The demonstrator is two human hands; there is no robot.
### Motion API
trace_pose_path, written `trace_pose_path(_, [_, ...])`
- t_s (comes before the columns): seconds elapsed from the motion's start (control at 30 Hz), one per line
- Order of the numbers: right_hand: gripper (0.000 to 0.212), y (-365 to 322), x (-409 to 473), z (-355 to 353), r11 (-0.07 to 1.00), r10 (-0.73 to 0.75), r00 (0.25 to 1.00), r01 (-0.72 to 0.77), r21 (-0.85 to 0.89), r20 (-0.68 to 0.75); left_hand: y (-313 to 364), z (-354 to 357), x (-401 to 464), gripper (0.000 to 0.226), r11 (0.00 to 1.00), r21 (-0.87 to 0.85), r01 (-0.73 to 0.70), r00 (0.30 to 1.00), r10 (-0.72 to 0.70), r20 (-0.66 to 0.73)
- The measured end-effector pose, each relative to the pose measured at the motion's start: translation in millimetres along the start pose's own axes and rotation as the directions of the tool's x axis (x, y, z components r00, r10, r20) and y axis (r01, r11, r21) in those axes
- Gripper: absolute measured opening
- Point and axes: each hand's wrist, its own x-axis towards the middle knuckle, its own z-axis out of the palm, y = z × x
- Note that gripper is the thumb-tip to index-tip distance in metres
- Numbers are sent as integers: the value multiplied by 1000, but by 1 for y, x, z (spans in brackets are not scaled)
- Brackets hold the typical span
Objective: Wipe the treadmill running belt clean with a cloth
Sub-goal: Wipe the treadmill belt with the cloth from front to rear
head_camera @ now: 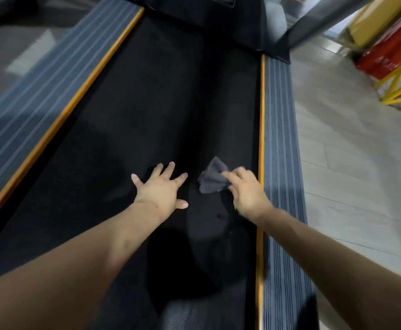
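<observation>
The black running belt (147, 110) stretches away from me between two orange-edged side rails. My left hand (161, 189) lies flat on the belt near its middle, fingers spread, holding nothing. My right hand (247, 194) grips a crumpled dark grey cloth (212, 177) and presses it on the belt close to the right rail. The cloth sticks out to the left of the fingers.
Ribbed grey side rails run along the left (35, 98) and right (282, 144) of the belt. A grey upright post (313, 22) rises at the far right. On the pale tiled floor (352, 163), red and yellow boxes (390, 48) rest on a yellow frame.
</observation>
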Motion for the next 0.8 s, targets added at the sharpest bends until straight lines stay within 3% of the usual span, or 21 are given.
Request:
trace_pose_path(0.17, [40, -35, -87, -7, 990, -130, 989, 126, 58, 74, -13, 5, -24, 70, 999, -11, -53, 996, 52, -76])
trace_pose_path(0.33, [36, -26, -52, -4, 988, -148, 989, 149, -44, 30, -21, 25, -56, 69, 993, 114, 9, 985, 11, -172])
trace_pose_path(0.47, [29, -1, 22, -4, 997, 14, 998, -20, -81, -68, -30, 29, -61, 75, 994, 107, 26, 994, -14, -111])
trace_pose_path(0.57, [37, 9, 47, -6, 998, 60, 995, -62, -22, -74, -34, 31, -60, 76, 996, 91, 9, 995, 0, -97])
trace_pose_path(0.7, [36, -14, -9, 2, 999, -16, 996, 19, 39, -90, -34, 35, -66, 74, 997, 71, 9, 987, 3, -161])
trace_pose_path(0.8, [36, -40, -75, 4, 984, -147, 989, 147, 103, -11, -31, 44, -77, 69, 998, 40, 56, 973, -46, -227])
